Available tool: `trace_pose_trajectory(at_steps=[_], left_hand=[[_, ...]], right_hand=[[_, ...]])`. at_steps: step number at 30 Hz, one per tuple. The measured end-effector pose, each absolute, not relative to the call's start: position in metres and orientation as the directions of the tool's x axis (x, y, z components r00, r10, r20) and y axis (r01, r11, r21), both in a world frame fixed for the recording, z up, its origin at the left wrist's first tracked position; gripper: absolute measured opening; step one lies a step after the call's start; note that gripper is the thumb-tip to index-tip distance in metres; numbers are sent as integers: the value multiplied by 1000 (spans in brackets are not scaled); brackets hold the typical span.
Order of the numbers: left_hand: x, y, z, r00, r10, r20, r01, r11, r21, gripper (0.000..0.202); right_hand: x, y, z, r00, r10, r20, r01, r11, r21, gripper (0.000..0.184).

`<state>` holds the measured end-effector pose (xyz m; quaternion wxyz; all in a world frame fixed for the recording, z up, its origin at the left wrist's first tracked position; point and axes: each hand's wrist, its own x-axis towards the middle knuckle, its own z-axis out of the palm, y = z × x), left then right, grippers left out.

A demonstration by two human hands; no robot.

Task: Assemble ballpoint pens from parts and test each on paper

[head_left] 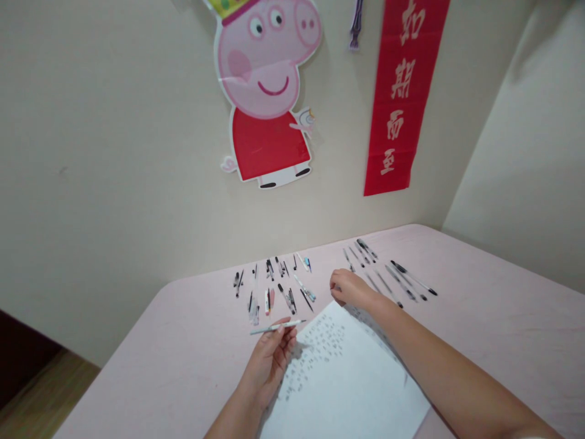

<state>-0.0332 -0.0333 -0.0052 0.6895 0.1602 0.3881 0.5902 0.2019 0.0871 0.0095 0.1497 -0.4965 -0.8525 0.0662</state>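
My left hand [270, 360] pinches a thin pen refill [276, 327] that lies level just above the pink table [183, 353], at the left edge of a white sheet of paper [347, 378] covered with small scribbles. My right hand [350, 288] rests curled at the far corner of the sheet, its fingers bent down onto the table; what they hold, if anything, is hidden. Beyond both hands lie several pens and pen parts [274, 286] in loose rows.
More pens [402, 280] lie in a row at the far right of the table. The table stands in a corner; the wall behind carries a cartoon pig cut-out [267, 91] and a red banner [404, 91]. Wooden floor [41, 402] shows at the lower left.
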Motion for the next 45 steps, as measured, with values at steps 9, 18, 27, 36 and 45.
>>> trace_pose_trajectory(at_steps=[9,18,27,36,45], left_hand=[[-35,-33,-10,1,943,-333,-689,242,683,13],[-33,-32,-1,-57,932,-358,-715,212,666,20],[-33,-31,-1,-73,934,-351,-714,197,672,21],[-32,-32,0,-62,932,-357,-714,209,669,20],[-33,-32,-2,-40,940,-340,-705,214,676,20]], right_hand=[[181,70,30,-477,849,225,678,519,-520,14],[163,49,44,-629,759,171,434,524,-733,12],[153,44,40,-620,763,181,422,519,-743,11],[146,40,38,-610,775,165,384,472,-794,8],[138,37,33,-586,781,218,364,494,-789,9]])
